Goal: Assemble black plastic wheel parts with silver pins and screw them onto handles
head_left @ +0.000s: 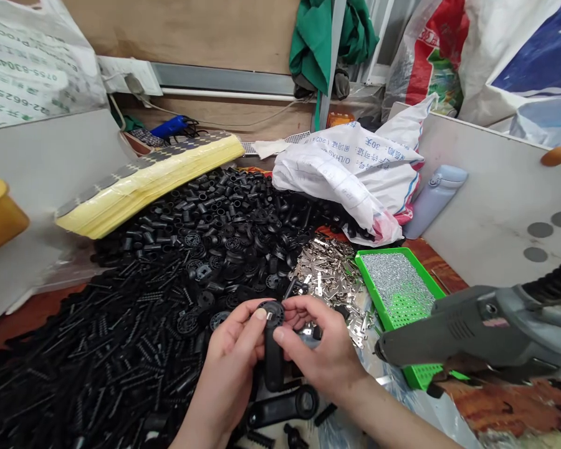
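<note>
In the head view, a black handle-like part (274, 368) sits between both hands, over the near side of a heap of black pieces (229, 243). The left hand (234, 352) pinches its round end (275, 307), thumb on the face; the right hand (330, 352) steadies the other side, thumb against the shank, fingers curled. It looks like moulded plastic — probably light and stiff, easily turned with fingertips, not fragile under a modest pinch. The smooth shank may slip a little, so the round end's rim seems the surest hold — the shank's sides a second. A similar handle (280, 408) lies just below.
</note>
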The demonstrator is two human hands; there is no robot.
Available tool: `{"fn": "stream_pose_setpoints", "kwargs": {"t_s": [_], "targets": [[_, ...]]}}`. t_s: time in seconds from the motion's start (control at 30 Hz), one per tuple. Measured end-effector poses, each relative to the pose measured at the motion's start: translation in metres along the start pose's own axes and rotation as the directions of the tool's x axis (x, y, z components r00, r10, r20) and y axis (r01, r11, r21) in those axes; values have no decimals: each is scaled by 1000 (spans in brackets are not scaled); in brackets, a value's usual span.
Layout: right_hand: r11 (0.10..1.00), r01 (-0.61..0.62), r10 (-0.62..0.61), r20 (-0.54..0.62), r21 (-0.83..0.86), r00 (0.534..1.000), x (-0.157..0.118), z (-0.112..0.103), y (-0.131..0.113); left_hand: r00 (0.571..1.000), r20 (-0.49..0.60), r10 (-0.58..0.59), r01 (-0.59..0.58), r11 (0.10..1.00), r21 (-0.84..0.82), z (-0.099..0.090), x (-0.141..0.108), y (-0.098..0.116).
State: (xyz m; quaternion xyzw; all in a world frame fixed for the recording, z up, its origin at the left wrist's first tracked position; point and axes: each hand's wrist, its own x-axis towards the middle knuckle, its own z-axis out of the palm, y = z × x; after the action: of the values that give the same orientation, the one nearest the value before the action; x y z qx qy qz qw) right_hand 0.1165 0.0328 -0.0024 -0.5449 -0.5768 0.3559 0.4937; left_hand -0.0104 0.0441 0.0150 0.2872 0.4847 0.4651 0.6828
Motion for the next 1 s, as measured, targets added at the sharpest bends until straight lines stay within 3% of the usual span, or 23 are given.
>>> {"fn": "stream_pose_setpoints", "kwargs": {"t_s": [0.3, 0.5, 0.6, 0.77, 1.0], "targets": [[956, -204, 187, 99, 212, 977, 2, -2, -4, 1000, 3, -9, 9, 999, 45, 1, 0, 0], [847, -363, 314, 186, 389, 931, 6, -3, -1, 998, 33, 51, -54, 991, 122, 2, -2, -6], [842, -376, 331, 180, 388, 926, 7, -5, 1, 997, -4, 73, -71, 979, 192, 4, -2, -8], [788, -427, 378, 200, 443, 904, 10, -5, 5, 996, 83, -23, 8, 982, 187, 2, 2, -8], [733, -387, 401, 105, 560, 910, 15, 1, 13, 989, 122, -82, 63, 987, 149, 6, 3, 1]]}}
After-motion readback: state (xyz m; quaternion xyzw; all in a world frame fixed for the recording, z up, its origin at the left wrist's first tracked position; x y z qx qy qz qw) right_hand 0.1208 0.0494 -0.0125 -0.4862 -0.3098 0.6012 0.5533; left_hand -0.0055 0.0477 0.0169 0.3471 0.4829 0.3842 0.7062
